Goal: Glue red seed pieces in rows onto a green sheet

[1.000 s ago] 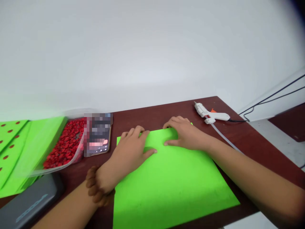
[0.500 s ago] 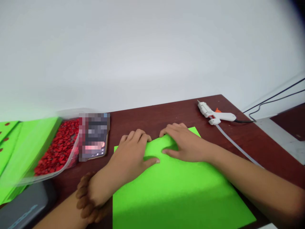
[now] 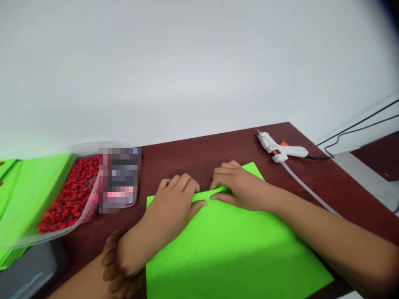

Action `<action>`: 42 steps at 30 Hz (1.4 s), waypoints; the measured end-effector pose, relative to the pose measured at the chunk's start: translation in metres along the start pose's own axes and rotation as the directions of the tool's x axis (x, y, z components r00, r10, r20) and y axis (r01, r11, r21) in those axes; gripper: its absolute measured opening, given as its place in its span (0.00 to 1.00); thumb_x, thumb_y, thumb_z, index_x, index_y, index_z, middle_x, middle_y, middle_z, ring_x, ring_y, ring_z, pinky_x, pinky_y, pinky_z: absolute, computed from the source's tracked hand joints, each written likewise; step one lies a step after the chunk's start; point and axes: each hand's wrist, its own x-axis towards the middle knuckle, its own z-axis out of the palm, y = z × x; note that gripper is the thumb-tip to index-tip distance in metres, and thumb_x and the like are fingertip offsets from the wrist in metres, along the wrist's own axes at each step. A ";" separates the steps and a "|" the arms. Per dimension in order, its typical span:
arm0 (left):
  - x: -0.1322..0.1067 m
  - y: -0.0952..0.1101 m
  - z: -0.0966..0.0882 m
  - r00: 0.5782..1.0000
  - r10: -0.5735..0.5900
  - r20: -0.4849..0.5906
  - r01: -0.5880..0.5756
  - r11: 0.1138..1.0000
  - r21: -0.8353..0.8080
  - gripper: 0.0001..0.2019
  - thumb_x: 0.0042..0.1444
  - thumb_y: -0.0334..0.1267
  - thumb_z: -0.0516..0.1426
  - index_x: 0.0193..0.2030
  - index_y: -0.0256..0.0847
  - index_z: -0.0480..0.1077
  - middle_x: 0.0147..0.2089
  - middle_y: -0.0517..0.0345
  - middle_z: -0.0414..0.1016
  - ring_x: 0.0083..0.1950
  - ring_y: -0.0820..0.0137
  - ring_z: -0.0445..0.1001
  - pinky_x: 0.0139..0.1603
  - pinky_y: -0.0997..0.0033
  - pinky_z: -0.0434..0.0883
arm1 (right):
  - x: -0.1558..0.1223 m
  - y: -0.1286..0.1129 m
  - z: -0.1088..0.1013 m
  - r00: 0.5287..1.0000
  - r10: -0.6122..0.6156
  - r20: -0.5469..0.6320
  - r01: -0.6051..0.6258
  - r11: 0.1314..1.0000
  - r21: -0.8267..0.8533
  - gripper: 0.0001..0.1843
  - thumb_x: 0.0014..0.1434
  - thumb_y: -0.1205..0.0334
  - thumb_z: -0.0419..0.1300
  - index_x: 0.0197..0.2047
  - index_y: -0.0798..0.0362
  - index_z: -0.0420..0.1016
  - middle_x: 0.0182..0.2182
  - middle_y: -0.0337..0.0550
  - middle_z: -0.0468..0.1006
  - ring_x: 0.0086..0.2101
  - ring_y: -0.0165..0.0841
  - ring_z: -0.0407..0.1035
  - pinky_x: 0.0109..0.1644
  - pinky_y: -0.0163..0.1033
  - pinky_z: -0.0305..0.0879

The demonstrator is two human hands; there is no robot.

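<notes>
A bright green felt-like sheet (image 3: pixel 237 245) lies on the dark red-brown table in front of me. At its far edge my left hand (image 3: pixel 176 205) pinches the sheet between thumb and fingers. Close beside it, to the right, my right hand (image 3: pixel 235 185) grips the same edge, fingertips curled over the far side. Between the two thumbs the edge is bunched up into a narrow raised fold. The sheet's far corners stick out flat on either side of the hands. A brown beaded bracelet (image 3: pixel 115 265) circles my left wrist.
A clear plastic tub (image 3: pixel 89 211) of small red pieces stands at left, with green sheets around it. Beside it is a phone (image 3: pixel 134 178) with a blurred screen. A dark grey case (image 3: pixel 37 270) sits front left; a white glue gun (image 3: pixel 277 147) with its cord lies back right.
My fingers and thumbs have drawn closer together, pinching the sheet's far edge up into a fold. Both hands have come slightly nearer each other. The view has shifted a little.
</notes>
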 end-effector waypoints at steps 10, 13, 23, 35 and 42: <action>-0.005 -0.003 -0.010 0.991 -0.078 0.106 0.080 0.997 -0.015 0.14 0.72 0.49 0.58 0.54 0.40 0.72 0.53 0.50 0.77 0.55 0.51 0.73 0.54 0.48 0.68 | -0.010 0.011 -0.020 0.996 0.091 0.016 -0.089 0.992 -0.086 0.27 0.65 0.47 0.71 0.63 0.46 0.76 0.57 0.50 0.79 0.56 0.50 0.72 0.59 0.58 0.62; -0.009 -0.003 -0.011 0.996 -0.070 0.053 0.070 0.998 -0.007 0.19 0.70 0.45 0.61 0.62 0.40 0.70 0.60 0.47 0.75 0.60 0.49 0.72 0.58 0.44 0.69 | -0.019 0.018 -0.032 0.978 0.207 0.033 -0.201 0.971 -0.128 0.38 0.59 0.43 0.73 0.68 0.46 0.72 0.62 0.53 0.76 0.61 0.56 0.69 0.61 0.63 0.63; 0.001 0.023 0.005 0.999 0.035 -0.006 -0.034 0.998 0.052 0.28 0.69 0.57 0.60 0.66 0.38 0.70 0.60 0.45 0.76 0.57 0.49 0.74 0.54 0.44 0.72 | -0.007 0.005 -0.012 0.996 0.012 0.093 -0.011 1.000 -0.004 0.25 0.61 0.48 0.74 0.57 0.50 0.77 0.52 0.49 0.79 0.49 0.47 0.73 0.55 0.54 0.66; -0.003 0.019 0.003 0.998 0.050 -0.034 -0.048 0.998 0.051 0.27 0.68 0.55 0.62 0.64 0.38 0.71 0.59 0.46 0.78 0.57 0.49 0.76 0.53 0.44 0.75 | -0.009 0.006 -0.012 0.996 -0.035 0.088 0.038 0.999 -0.036 0.20 0.64 0.49 0.72 0.53 0.50 0.81 0.46 0.46 0.83 0.48 0.45 0.77 0.55 0.51 0.66; -0.066 -0.016 -0.010 0.987 0.054 -0.151 -0.029 0.986 0.167 0.41 0.68 0.59 0.60 0.77 0.33 0.55 0.73 0.35 0.68 0.71 0.45 0.70 0.67 0.43 0.72 | -0.026 0.022 -0.036 0.997 0.070 0.032 -0.061 0.968 -0.243 0.26 0.64 0.48 0.70 0.63 0.45 0.79 0.56 0.52 0.81 0.58 0.55 0.73 0.62 0.65 0.64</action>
